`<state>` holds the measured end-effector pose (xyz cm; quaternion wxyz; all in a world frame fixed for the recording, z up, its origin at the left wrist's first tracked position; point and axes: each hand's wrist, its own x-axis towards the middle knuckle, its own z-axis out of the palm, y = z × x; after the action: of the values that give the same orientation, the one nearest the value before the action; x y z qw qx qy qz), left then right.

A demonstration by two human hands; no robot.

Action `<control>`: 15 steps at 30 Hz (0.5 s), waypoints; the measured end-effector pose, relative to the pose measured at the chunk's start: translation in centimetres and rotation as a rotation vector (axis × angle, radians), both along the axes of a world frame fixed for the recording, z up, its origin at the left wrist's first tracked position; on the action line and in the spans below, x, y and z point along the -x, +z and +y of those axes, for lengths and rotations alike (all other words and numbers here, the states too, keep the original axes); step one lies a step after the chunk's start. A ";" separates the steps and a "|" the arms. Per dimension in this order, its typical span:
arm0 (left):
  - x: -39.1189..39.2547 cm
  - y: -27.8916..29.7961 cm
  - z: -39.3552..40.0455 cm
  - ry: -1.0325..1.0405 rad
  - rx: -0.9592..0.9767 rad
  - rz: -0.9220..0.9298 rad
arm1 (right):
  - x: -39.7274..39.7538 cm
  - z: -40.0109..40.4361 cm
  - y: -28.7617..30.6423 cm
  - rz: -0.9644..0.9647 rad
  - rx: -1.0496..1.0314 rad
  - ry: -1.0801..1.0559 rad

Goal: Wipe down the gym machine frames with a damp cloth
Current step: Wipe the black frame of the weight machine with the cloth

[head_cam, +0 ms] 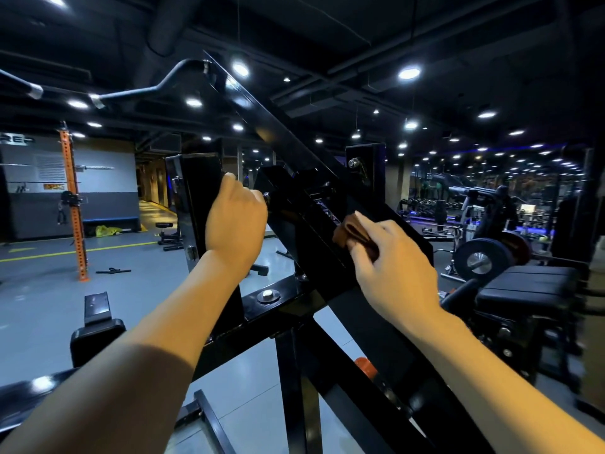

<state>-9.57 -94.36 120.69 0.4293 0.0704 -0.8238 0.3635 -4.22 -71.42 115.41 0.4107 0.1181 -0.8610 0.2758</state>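
Observation:
A black gym machine frame (291,149) fills the middle of the view, with a long slanted beam rising to the upper left. My right hand (389,267) holds a folded brown cloth (352,232) and presses it against the slanted black plate of the frame. My left hand (234,221) grips the edge of an upright black plate (196,178) on the frame's left side. A curved grey handle bar (157,83) sticks out from the beam's top end.
An orange perforated rack post (73,198) stands on the grey floor at left. A black padded bench (523,290) and a loaded barbell plate (481,257) sit at right. A small black seat pad (96,332) is at lower left. More machines stand far right.

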 end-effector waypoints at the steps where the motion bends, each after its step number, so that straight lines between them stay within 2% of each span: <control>1: -0.1 0.0 0.0 -0.004 0.001 0.003 | 0.3 -0.5 0.6 0.013 -0.004 0.000; 6: 0.0 0.0 -0.1 -0.020 0.026 0.003 | -2.5 0.6 -1.3 0.015 -0.111 0.102; 11: -0.2 0.0 0.0 -0.034 0.010 0.015 | -0.5 1.7 -0.6 -0.018 -0.009 -0.005; 15: 0.1 0.0 -0.2 -0.017 0.022 0.020 | -2.4 0.1 -1.1 0.027 -0.095 0.064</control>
<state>-9.70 -94.56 120.67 0.4415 0.0625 -0.8160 0.3679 -1.80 -71.31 114.30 0.4072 0.1686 -0.8633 0.2460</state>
